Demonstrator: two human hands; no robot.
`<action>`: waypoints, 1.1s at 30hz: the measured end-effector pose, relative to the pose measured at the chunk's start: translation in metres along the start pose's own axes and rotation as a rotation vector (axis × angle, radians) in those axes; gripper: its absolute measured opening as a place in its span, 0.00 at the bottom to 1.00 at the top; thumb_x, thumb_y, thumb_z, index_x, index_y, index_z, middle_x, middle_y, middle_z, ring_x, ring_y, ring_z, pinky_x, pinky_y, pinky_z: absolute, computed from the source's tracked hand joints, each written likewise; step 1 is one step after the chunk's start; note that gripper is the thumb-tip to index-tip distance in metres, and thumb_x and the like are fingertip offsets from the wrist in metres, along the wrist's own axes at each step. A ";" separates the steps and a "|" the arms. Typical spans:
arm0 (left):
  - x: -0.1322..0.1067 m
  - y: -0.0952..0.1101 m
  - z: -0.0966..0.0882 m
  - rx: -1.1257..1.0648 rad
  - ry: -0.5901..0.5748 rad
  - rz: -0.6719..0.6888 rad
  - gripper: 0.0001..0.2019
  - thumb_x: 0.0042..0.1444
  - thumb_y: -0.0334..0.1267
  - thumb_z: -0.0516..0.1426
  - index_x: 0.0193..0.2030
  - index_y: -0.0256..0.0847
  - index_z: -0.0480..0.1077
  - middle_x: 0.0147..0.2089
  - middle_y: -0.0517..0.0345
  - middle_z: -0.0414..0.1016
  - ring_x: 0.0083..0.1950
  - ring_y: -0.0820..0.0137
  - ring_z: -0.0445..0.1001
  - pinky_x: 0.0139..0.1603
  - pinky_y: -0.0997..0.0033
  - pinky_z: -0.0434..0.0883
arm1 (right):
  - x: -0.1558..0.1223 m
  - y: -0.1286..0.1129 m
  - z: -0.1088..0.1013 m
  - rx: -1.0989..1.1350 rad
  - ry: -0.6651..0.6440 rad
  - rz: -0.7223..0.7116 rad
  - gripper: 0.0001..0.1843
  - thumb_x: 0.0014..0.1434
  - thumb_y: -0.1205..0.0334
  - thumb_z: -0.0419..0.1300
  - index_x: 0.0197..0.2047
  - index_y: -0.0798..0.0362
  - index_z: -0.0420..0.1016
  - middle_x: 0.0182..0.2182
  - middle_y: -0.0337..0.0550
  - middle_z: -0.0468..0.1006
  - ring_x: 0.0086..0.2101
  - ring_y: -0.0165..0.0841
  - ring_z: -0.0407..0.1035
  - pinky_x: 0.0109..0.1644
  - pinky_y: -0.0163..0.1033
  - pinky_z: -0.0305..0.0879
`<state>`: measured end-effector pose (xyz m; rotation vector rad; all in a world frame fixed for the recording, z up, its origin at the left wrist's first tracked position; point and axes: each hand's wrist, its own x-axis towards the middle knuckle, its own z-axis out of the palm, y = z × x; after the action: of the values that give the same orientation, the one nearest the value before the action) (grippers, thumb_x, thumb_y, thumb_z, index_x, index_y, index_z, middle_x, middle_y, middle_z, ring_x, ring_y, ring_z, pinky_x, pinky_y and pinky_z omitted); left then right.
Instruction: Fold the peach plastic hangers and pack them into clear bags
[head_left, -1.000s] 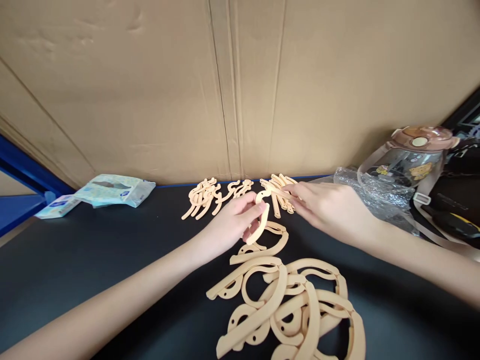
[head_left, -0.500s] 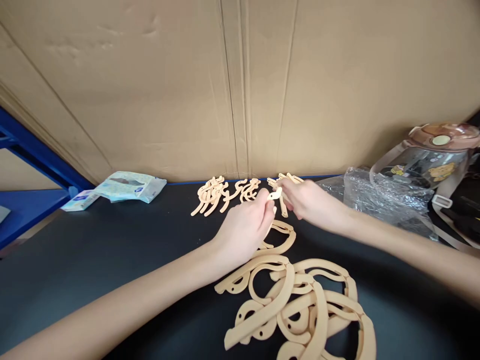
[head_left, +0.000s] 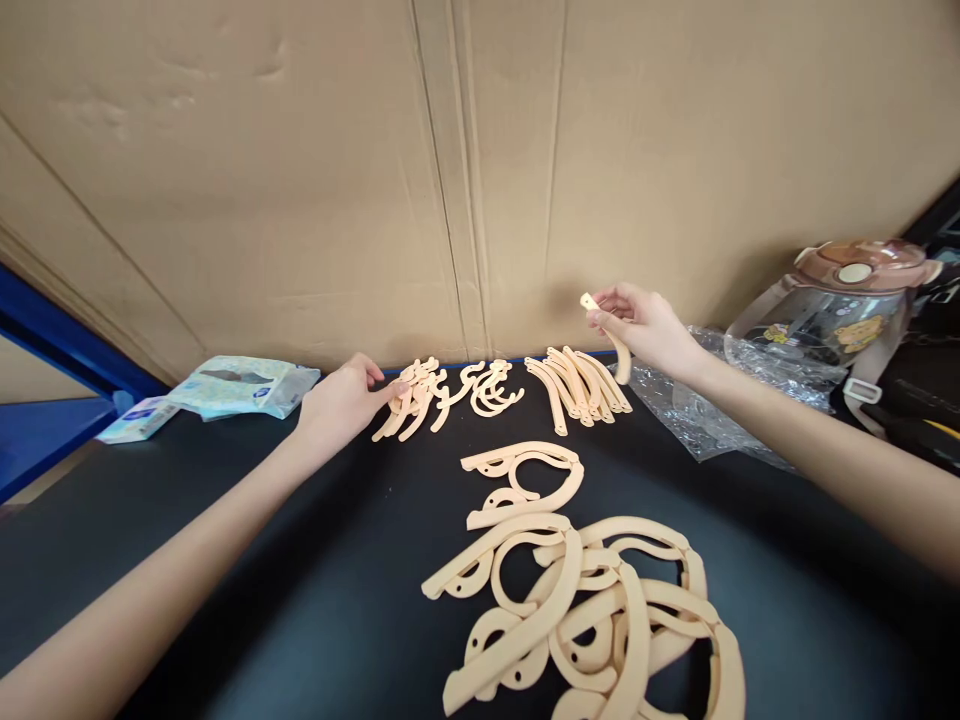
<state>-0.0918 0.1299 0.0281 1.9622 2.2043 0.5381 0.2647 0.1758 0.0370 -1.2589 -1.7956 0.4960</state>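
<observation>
My left hand (head_left: 341, 400) reaches to the left side of a pile of small curved hanger pieces (head_left: 424, 400). Its fingertips touch the pile, with the fingers apart, and no lifted piece shows in them. Raised near the cardboard, my right hand (head_left: 637, 320) pinches a curved hanger arm (head_left: 621, 358), whose upper end sticks out past the fingertips. Below that hand lies a row of similar long curved arms (head_left: 574, 385). Hook-shaped pieces (head_left: 491, 390) lie between the two groups. Closer to me, one folded hanger (head_left: 574, 490) lies flat beyond a heap of joined hangers (head_left: 637, 620).
Cardboard (head_left: 300, 180) stands along the back of the black table (head_left: 337, 600). At the left are packs of tissues or wipes (head_left: 247, 385) beside a blue frame (head_left: 67, 340). Crumpled clear plastic (head_left: 705, 400) and a strapped water bottle (head_left: 847, 300) sit at the right.
My hands have moved apart from the middle. The left has gone left to the small pieces; the right has risen, holding a hanger arm. The view has shifted slightly.
</observation>
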 end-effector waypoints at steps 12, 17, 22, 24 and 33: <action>-0.072 0.054 0.022 -0.040 -0.356 0.466 0.20 0.62 0.54 0.51 0.50 0.43 0.71 0.52 0.52 0.72 0.51 0.57 0.70 0.50 0.62 0.63 | -0.042 0.026 -0.021 -0.393 -0.395 -0.212 0.13 0.57 0.66 0.49 0.37 0.49 0.74 0.39 0.42 0.81 0.38 0.34 0.74 0.42 0.40 0.69; -0.063 0.055 0.033 -0.310 -0.477 0.395 0.12 0.58 0.48 0.56 0.40 0.43 0.73 0.38 0.56 0.74 0.40 0.63 0.70 0.39 0.68 0.64 | -0.023 0.018 -0.007 -0.510 -0.319 -0.053 0.14 0.59 0.55 0.52 0.40 0.52 0.75 0.38 0.45 0.80 0.36 0.37 0.72 0.38 0.39 0.64; -0.054 0.059 0.029 -0.487 -0.564 0.317 0.14 0.55 0.50 0.57 0.34 0.40 0.70 0.33 0.59 0.72 0.34 0.68 0.68 0.34 0.71 0.64 | 0.007 0.023 0.010 -0.520 -0.424 0.132 0.18 0.50 0.49 0.62 0.18 0.52 0.72 0.17 0.40 0.71 0.22 0.33 0.66 0.28 0.37 0.56; -0.053 0.061 0.026 -0.559 -0.540 0.293 0.13 0.56 0.49 0.56 0.36 0.40 0.69 0.34 0.60 0.71 0.35 0.69 0.69 0.35 0.72 0.65 | 0.013 0.026 0.011 -0.466 -0.457 0.180 0.19 0.50 0.52 0.62 0.14 0.53 0.70 0.14 0.38 0.68 0.19 0.30 0.62 0.26 0.36 0.55; -0.052 0.071 0.018 -0.912 -0.495 0.127 0.17 0.53 0.49 0.62 0.43 0.38 0.74 0.36 0.55 0.74 0.38 0.69 0.71 0.36 0.72 0.68 | 0.012 0.015 -0.006 -0.273 -0.234 0.224 0.09 0.51 0.61 0.56 0.24 0.54 0.74 0.23 0.42 0.78 0.24 0.30 0.68 0.25 0.35 0.59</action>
<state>-0.0127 0.0877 0.0301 1.4971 1.2073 0.7813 0.2769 0.1915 0.0344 -1.6611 -1.9764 0.5548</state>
